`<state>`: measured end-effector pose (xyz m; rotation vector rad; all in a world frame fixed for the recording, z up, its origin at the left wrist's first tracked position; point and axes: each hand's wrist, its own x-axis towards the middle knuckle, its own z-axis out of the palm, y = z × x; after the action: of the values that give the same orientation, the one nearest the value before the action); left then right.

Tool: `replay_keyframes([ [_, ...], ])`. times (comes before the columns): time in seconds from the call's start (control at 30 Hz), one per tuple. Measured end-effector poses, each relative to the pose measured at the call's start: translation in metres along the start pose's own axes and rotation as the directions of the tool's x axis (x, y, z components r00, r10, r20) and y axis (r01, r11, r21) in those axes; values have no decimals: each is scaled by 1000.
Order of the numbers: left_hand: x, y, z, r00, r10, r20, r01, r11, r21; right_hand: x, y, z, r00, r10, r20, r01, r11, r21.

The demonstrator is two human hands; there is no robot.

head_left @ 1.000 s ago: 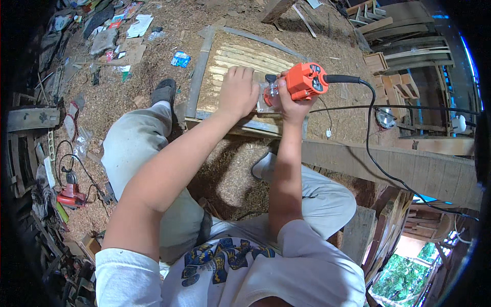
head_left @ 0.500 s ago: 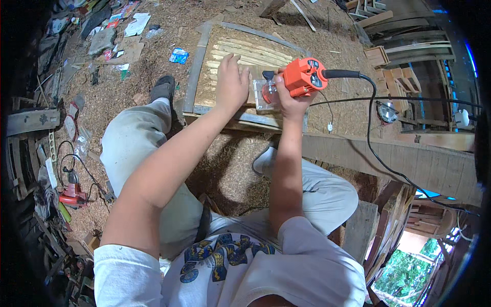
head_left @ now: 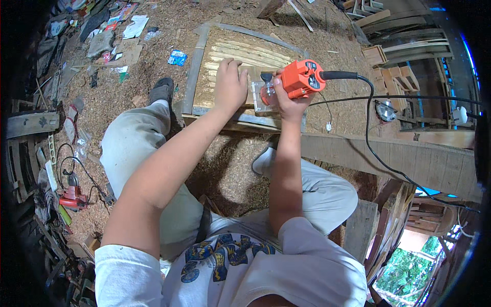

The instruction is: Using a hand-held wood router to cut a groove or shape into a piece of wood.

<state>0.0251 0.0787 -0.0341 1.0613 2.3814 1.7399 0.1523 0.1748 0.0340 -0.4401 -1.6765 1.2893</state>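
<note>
My left hand rests palm down on a grooved wooden board, its slightly bent fingers apart, just left of the power tool's clear base. My right hand is wrapped round an orange handheld trim router, thumb up along its near side. The router has a clear square base over the board's right part, a dark knob and a thick black cord leading right. The board has a row of pale grooved strips and lies inside a worn grey frame.
A long plank extends right below the board. A red power tool lies at the left. A metal tool, a loose plug, stacked wooden pieces, paper scraps and a blue packet lie around on shavings.
My left hand has shifted slightly left and up, away from the router's base. The router and my right hand have moved a little left.
</note>
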Motion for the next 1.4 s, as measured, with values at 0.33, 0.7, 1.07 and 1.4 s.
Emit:
replay_keyframes([
  [0.33, -2, 22, -11, 992, 86, 90, -117, 890, 441, 89, -44, -53, 991, -64, -113, 57, 996, -68],
  [0.7, 7, 60, -13, 604, 323, 728, -638, 743, 200, 83, -133, -98, 961, -78, -266, 35, 986, -165],
  [1.07, 26, 72, 3, 608, 127, 784, -583, 741, 332, 87, -156, -107, 893, -197, -404, 102, 964, -244],
  [1.4, 73, 83, -25, 761, -216, 612, 619, 522, -586, 94, -165, -111, 874, -175, -453, 149, 985, -92],
])
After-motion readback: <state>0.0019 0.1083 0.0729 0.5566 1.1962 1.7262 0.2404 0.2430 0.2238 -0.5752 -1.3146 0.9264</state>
